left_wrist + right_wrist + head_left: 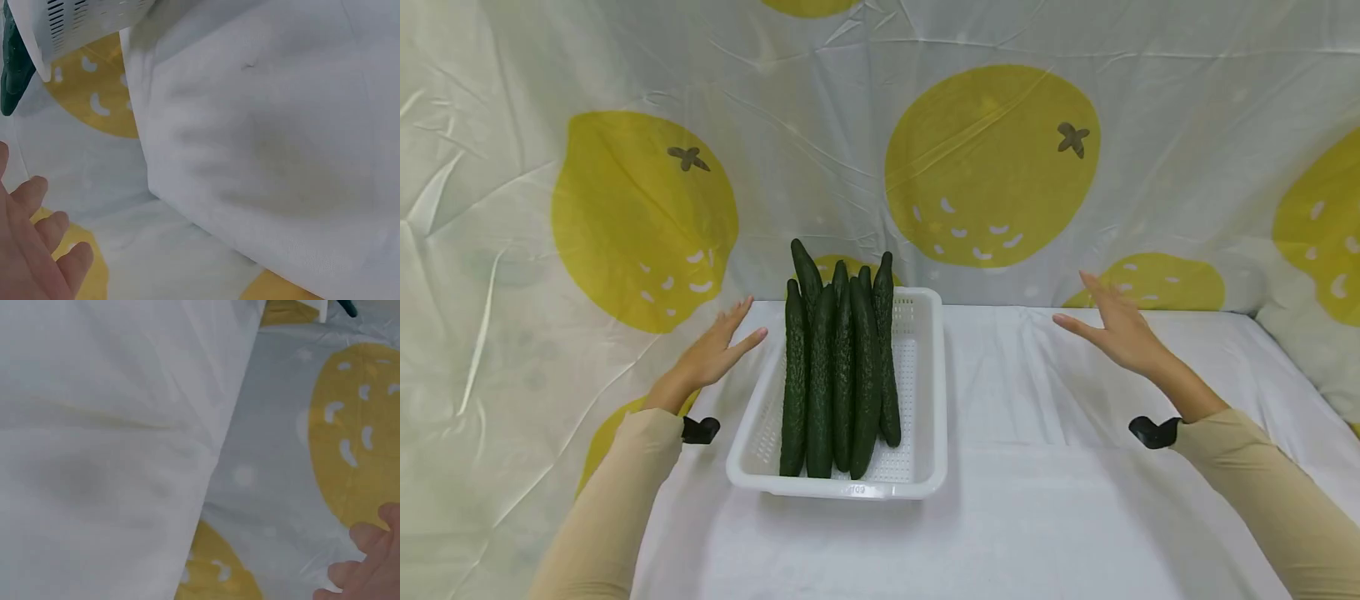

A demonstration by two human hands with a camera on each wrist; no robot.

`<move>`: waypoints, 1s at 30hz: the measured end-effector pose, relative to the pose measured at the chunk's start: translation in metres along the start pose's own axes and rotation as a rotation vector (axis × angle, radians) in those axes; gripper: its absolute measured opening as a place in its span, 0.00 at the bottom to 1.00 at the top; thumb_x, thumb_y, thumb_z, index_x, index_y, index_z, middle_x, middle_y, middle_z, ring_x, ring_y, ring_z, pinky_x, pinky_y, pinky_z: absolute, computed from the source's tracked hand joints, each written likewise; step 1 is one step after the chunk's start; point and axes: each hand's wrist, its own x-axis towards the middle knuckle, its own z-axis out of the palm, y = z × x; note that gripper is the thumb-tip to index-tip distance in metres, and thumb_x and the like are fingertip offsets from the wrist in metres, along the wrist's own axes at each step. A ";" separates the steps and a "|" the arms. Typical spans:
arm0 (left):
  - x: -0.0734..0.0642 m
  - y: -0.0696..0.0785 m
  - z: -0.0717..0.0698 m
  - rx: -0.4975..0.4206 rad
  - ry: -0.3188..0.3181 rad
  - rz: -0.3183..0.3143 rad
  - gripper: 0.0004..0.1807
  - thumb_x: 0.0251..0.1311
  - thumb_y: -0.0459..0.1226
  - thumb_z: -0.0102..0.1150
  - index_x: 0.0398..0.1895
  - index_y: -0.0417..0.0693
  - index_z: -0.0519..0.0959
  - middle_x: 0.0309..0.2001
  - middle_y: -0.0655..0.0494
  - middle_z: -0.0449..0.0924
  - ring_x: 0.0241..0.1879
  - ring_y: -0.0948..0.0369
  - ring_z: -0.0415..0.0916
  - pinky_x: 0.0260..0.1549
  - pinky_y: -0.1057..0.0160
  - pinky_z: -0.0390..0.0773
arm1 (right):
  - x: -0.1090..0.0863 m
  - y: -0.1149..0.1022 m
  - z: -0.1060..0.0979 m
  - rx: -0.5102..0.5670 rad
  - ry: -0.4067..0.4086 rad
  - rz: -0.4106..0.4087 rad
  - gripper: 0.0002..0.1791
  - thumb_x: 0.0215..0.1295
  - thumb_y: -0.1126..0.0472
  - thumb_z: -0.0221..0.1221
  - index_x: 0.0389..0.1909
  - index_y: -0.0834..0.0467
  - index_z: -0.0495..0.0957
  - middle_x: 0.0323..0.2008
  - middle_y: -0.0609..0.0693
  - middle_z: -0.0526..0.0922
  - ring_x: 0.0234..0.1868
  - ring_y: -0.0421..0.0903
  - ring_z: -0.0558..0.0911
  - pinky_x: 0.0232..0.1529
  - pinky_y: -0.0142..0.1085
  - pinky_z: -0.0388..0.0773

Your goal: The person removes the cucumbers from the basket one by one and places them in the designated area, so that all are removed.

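Green cucumbers [843,375], right of left hand [709,352], apart

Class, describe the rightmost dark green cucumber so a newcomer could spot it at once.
On the white cloth sits a white, rectangular, perforated plastic basket. Long, dark green, bumpy cucumbers lie inside, bunched toward its left. The rightmost cucumber has no other between it and the basket's right wall.

The marking [854,490] on the basket [938,392] is too small for reading. The cucumbers [822,383] hide a part of its floor [907,375]. In the head view, both sleeves [606,508] are cut by the edge.
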 end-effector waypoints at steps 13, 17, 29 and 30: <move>-0.006 0.003 0.002 -0.513 -0.211 0.055 0.39 0.79 0.51 0.37 0.80 0.58 0.28 0.79 0.45 0.30 0.76 0.42 0.33 0.67 0.32 0.42 | 0.009 -0.054 0.001 0.172 -0.085 -0.107 0.51 0.68 0.42 0.61 0.80 0.37 0.34 0.79 0.46 0.38 0.78 0.57 0.41 0.67 0.67 0.47; -0.007 0.004 0.007 -0.659 -0.278 0.057 0.38 0.80 0.47 0.36 0.80 0.57 0.29 0.80 0.45 0.31 0.76 0.40 0.35 0.67 0.35 0.48 | 0.013 -0.070 0.002 0.219 -0.096 -0.146 0.50 0.69 0.46 0.62 0.80 0.40 0.39 0.79 0.47 0.45 0.77 0.56 0.46 0.69 0.61 0.50; -0.012 0.004 0.018 -0.831 -0.270 0.045 0.37 0.79 0.44 0.42 0.82 0.57 0.36 0.79 0.42 0.36 0.75 0.38 0.41 0.66 0.35 0.51 | 0.030 -0.112 0.011 0.516 -0.123 -0.114 0.43 0.68 0.53 0.64 0.79 0.42 0.54 0.74 0.52 0.62 0.72 0.54 0.63 0.65 0.58 0.62; -0.013 0.004 0.019 -0.833 -0.259 0.041 0.37 0.79 0.43 0.43 0.82 0.57 0.37 0.79 0.42 0.37 0.75 0.39 0.42 0.66 0.35 0.52 | 0.032 -0.115 0.013 0.537 -0.124 -0.106 0.42 0.68 0.53 0.65 0.78 0.42 0.55 0.73 0.52 0.64 0.71 0.54 0.65 0.65 0.57 0.63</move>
